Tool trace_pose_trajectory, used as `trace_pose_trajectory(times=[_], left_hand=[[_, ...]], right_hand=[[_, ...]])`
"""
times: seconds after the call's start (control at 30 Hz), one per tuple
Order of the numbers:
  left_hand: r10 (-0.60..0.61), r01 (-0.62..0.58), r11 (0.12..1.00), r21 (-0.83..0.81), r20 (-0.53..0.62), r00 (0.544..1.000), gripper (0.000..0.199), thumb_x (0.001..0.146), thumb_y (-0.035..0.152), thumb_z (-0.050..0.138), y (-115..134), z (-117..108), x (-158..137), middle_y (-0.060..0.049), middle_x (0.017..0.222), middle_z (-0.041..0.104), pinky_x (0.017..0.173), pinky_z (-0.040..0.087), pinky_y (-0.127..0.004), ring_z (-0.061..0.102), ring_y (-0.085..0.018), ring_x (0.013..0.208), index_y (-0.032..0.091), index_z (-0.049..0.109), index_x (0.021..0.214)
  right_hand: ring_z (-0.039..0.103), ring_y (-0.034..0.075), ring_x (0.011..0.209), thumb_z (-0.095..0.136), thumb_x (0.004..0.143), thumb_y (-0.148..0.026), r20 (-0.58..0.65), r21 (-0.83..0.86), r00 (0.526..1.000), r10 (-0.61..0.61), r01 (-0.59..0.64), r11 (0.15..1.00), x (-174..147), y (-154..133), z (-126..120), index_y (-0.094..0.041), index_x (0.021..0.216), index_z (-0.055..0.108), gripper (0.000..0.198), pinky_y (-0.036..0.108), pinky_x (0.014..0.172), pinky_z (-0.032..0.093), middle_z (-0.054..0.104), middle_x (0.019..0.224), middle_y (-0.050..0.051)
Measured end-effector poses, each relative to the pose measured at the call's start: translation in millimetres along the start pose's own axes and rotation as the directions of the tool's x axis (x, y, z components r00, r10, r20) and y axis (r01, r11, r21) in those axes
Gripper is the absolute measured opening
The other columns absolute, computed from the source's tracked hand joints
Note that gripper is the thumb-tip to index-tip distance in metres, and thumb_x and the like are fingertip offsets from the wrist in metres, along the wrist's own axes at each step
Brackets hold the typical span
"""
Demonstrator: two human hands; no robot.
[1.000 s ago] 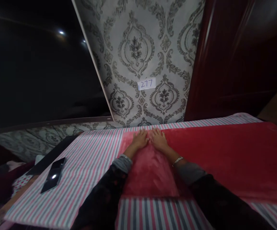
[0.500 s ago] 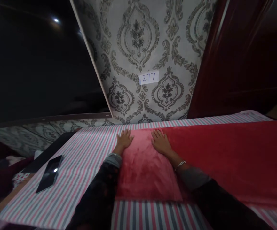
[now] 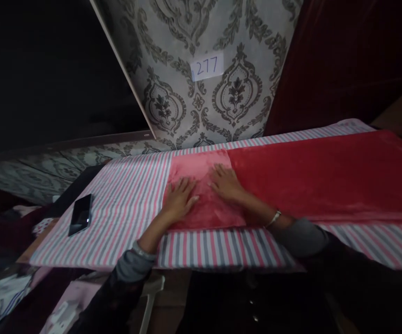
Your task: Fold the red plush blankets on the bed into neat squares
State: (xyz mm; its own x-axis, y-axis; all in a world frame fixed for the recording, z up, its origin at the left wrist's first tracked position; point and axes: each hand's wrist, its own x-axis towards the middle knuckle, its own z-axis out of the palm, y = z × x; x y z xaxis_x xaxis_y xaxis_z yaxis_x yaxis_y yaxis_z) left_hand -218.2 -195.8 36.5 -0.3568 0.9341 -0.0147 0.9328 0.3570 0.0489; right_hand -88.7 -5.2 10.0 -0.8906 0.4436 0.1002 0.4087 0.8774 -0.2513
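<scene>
A long red plush cloth (image 3: 312, 176) lies flat along the table, with its left end (image 3: 201, 160) folded over and showing a lighter pink-red face. On the left part of that folded end rests my left hand (image 3: 180, 199), palm down with the fingers spread. My right hand (image 3: 225, 182) presses flat near the fold's right edge, fingers stretched out. Neither hand grips anything. Under the plush cloth is a striped pink, grey and white tablecloth (image 3: 127, 199).
A dark phone (image 3: 81, 215) lies on the striped cloth at the left. Behind the table are a large black screen (image 3: 58, 69), patterned wallpaper with a paper label (image 3: 207, 66) reading 277, and a dark red panel (image 3: 326, 60). Clothes (image 3: 6, 297) are heaped at lower left.
Both hands have slid over the folded end from its far edge toward me, the left one farther. The camera has tilted down, bringing the table's front edge into view.
</scene>
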Motion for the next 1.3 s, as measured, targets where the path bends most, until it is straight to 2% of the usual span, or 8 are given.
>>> trace_pose_trajectory(times=[0.07, 0.17, 0.43, 0.77, 0.87, 0.97, 1.07, 1.3], left_hand=[[0.000, 0.001, 1.000, 0.025, -0.015, 1.000, 0.062, 0.102, 0.051, 0.036, 14, 13, -14, -0.007, 0.168, 0.018, 0.121, 0.007, -0.065, 0.010, -0.032, 0.155, 0.029, 0.026, 0.159], [-0.048, 0.050, 0.997, 0.053, -0.034, 0.998, 0.064, 0.101, 0.052, 0.039, 22, 25, -21, -0.007, 0.168, 0.015, 0.120, 0.004, -0.067, 0.008, -0.034, 0.155, 0.029, 0.025, 0.159], [-0.058, 0.059, 0.997, 0.050, -0.039, 0.998, 0.064, 0.101, 0.052, 0.038, 21, 25, -19, -0.005, 0.169, 0.015, 0.120, 0.005, -0.067, 0.008, -0.033, 0.155, 0.030, 0.025, 0.159], [-0.047, 0.052, 0.996, 0.071, -0.062, 0.997, 0.064, 0.100, 0.052, 0.039, 18, 26, -20, -0.006, 0.168, 0.018, 0.120, 0.010, -0.066, 0.011, -0.034, 0.155, 0.030, 0.027, 0.159], [-0.048, 0.055, 0.995, 0.088, -0.084, 0.995, 0.063, 0.100, 0.051, 0.041, 17, 25, -20, -0.006, 0.167, 0.019, 0.120, 0.011, -0.066, 0.012, -0.033, 0.155, 0.030, 0.028, 0.159], [-0.042, 0.052, 0.993, 0.102, -0.103, 0.994, 0.063, 0.100, 0.050, 0.042, 16, 24, -20, -0.007, 0.167, 0.022, 0.120, 0.013, -0.065, 0.015, -0.033, 0.154, 0.030, 0.029, 0.158], [-0.034, 0.045, 0.993, 0.113, -0.103, 0.994, 0.062, 0.100, 0.049, 0.041, 15, 24, -20, -0.007, 0.166, 0.022, 0.120, 0.013, -0.065, 0.015, -0.033, 0.154, 0.028, 0.030, 0.158], [-0.027, 0.043, 0.992, 0.120, -0.134, 0.991, 0.061, 0.098, 0.043, 0.044, 11, 24, -15, -0.009, 0.165, 0.026, 0.119, 0.016, -0.065, 0.020, -0.033, 0.153, 0.028, 0.034, 0.156]], right_hand=[[0.011, 0.031, 0.153, 0.039, 0.100, -0.051, -0.023, -0.022, 0.996, -0.082, 0.081, 0.996, -30, -5, 10, -0.016, 0.159, 0.029, 0.069, 0.055, 0.121, 0.014, 0.021, 0.166, 0.014], [0.011, 0.029, 0.154, 0.037, 0.101, -0.052, -0.004, -0.049, 0.998, -0.062, 0.062, 0.997, -56, -5, 16, -0.015, 0.158, 0.030, 0.069, 0.053, 0.121, 0.014, 0.020, 0.166, 0.014], [0.012, 0.027, 0.154, 0.038, 0.100, -0.051, 0.088, -0.048, 0.996, -0.023, 0.028, 0.998, -73, 6, 6, -0.012, 0.159, 0.028, 0.071, 0.050, 0.121, 0.018, 0.018, 0.166, 0.014], [0.016, 0.027, 0.153, 0.038, 0.099, -0.040, 0.025, 0.009, 0.996, 0.082, -0.082, 0.997, -114, 7, 1, -0.016, 0.157, 0.035, 0.062, 0.053, 0.119, 0.021, 0.026, 0.164, 0.011], [0.012, 0.028, 0.154, 0.042, 0.099, -0.042, -0.077, 0.045, 0.997, -0.032, 0.035, 0.998, -121, -13, -4, -0.019, 0.157, 0.035, 0.062, 0.055, 0.121, 0.016, 0.023, 0.165, 0.012], [0.013, 0.028, 0.153, 0.047, 0.100, -0.044, -0.057, 0.085, 0.989, -0.139, 0.144, 0.986, -127, -27, 0, -0.025, 0.158, 0.033, 0.063, 0.055, 0.121, 0.015, 0.025, 0.165, 0.009], [0.015, 0.028, 0.153, 0.050, 0.099, -0.045, -0.005, 0.131, 0.991, -0.134, 0.133, 0.982, -133, -26, 9, -0.026, 0.155, 0.039, 0.060, 0.054, 0.121, 0.019, 0.027, 0.164, 0.008], [0.021, 0.024, 0.152, 0.049, 0.099, -0.044, -0.056, 0.195, 0.993, -0.107, 0.116, 0.974, -148, -10, 16, -0.024, 0.154, 0.041, 0.059, 0.049, 0.123, 0.019, 0.031, 0.162, 0.007]])
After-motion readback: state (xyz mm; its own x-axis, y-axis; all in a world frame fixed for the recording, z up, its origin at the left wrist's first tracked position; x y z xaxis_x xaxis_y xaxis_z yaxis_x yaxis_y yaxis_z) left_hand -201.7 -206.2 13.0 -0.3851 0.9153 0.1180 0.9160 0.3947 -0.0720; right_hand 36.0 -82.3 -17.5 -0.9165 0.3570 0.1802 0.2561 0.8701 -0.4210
